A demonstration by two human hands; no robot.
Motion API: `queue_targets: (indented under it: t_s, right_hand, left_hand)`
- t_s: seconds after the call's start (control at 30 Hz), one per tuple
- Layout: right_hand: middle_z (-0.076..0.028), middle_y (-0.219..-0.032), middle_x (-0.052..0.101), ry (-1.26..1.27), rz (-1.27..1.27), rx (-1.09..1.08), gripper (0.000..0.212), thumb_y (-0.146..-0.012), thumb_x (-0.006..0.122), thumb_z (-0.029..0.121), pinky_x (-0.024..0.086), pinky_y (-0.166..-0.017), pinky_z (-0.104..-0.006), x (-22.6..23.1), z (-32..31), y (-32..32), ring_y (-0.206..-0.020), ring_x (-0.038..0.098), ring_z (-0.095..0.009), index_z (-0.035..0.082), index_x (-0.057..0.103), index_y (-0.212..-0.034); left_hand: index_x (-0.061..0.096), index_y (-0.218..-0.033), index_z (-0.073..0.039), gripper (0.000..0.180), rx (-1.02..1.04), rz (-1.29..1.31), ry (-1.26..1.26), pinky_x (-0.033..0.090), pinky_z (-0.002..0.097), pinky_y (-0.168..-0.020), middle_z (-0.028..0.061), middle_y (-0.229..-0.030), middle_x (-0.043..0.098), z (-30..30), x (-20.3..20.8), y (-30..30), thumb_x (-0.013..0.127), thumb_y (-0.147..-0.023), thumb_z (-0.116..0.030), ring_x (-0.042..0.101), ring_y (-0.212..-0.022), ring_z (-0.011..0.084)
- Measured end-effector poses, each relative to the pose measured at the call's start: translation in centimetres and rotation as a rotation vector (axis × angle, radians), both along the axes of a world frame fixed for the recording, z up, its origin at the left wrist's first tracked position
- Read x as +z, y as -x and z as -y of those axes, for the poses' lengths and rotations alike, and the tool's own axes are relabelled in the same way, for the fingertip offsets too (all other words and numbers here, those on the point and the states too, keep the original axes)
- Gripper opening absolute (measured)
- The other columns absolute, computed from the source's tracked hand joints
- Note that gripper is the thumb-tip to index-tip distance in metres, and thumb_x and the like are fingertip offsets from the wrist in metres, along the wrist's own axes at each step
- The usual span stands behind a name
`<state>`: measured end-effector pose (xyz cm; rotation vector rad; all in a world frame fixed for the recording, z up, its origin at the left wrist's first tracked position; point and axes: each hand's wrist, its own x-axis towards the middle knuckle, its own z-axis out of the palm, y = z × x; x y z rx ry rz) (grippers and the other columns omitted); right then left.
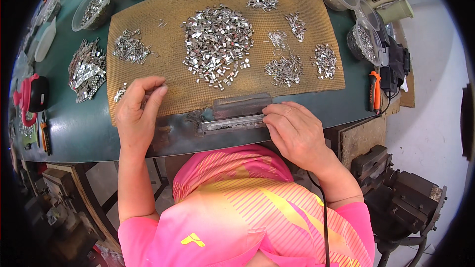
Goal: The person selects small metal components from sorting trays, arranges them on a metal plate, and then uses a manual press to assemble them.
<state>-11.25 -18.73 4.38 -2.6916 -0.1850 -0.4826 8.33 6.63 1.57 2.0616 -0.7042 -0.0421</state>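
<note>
My left hand [138, 106] is over the left front part of a tan textured mat [168, 74], thumb and forefinger pinched together. Anything between those fingertips is too small to make out. Near the table's front edge lies a narrow silvery metal bar [232, 122], with a dark flat block [241, 106] just behind it. My right hand [297, 131] closes its fingertips around the bar's right end, which they partly hide. A large heap of small shiny metal pieces [217, 44] covers the mat's middle. Beside my left hand is a small cluster of metal bits [120, 92].
Smaller piles of metal parts [284, 70] dot the mat. Clear plastic tubs [94, 7] line the green table's far side. Left of the mat are stacked metal strips [88, 70], a pink-and-black object [33, 94] and pliers [45, 133]. Orange-handled pliers [374, 91] lie right.
</note>
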Motion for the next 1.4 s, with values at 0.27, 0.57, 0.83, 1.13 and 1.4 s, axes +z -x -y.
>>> queue_targets:
  t_s: [0.27, 0.57, 0.83, 1.13, 1.4]
  right_hand:
    - [-0.011, -0.108, 0.071, -0.015, -0.031, 0.024, 0.024, -0.083, 0.073, 0.003, 0.058, -0.089, -0.0418, 0.1, 0.6, 0.2, -0.093, 0.071, -0.028, 0.003, 0.066, -0.105]
    - [-0.012, -0.11, 0.073, -0.167, -0.078, -0.042, 0.026, -0.081, 0.076, 0.006, 0.058, -0.089, -0.0423, 0.1, 1.0, 0.7, -0.098, 0.072, -0.031, 0.004, 0.069, -0.106]
    - [-0.012, -0.112, 0.074, 0.086, 0.108, 0.021, 0.024, -0.081, 0.078, 0.011, 0.058, -0.087, -0.0399, -0.9, 0.9, 1.0, -0.099, 0.072, -0.028, 0.003, 0.072, -0.103]
    - [-0.009, -0.101, 0.074, -0.061, 0.12, -0.279, 0.018, -0.087, 0.077, 0.012, 0.057, -0.074, -0.0375, -1.5, 5.8, 0.5, -0.088, 0.072, -0.029, 0.006, 0.073, -0.104]
    - [-0.006, -0.089, 0.067, 0.015, -0.008, -0.417, 0.01, -0.088, 0.077, 0.015, 0.055, -0.069, -0.0383, -1.6, 7.8, -1.7, -0.08, 0.069, -0.028, 0.009, 0.07, -0.093]
  left_hand:
    - [0.072, -0.109, -0.002, 0.02, -0.027, -0.167, 0.094, 0.055, 0.0247, -0.073, 0.0075, -0.097, 0.074, 0.7, -0.2, 1.7, 0.076, -0.089, 0.001, 0.071, -0.087, 0.0124]
    - [0.07, -0.096, 0.0, 0.014, -0.183, 0.147, 0.027, 0.048, 0.03, -0.069, 0.0091, -0.089, 0.068, 2.4, 1.4, 2.4, 0.074, -0.085, 0.007, 0.063, -0.078, 0.0205]
    - [0.07, -0.096, -0.002, 0.012, -0.279, 0.083, 0.057, 0.051, 0.0349, -0.066, 0.0115, -0.086, 0.069, 3.7, 1.5, 3.9, 0.074, -0.086, 0.004, 0.066, -0.076, 0.0275]
    - [0.07, -0.099, -0.002, 0.012, -0.345, 0.021, 0.086, 0.053, 0.0319, -0.071, 0.0118, -0.091, 0.073, 4.4, 1.1, 5.1, 0.073, -0.088, 0.003, 0.07, -0.08, 0.0238]
    - [0.07, -0.097, -0.003, 0.012, -0.355, -0.009, 0.1, 0.054, 0.0353, -0.07, 0.0118, -0.09, 0.072, 4.9, 1.2, 5.8, 0.074, -0.087, 0.001, 0.07, -0.079, 0.0284]
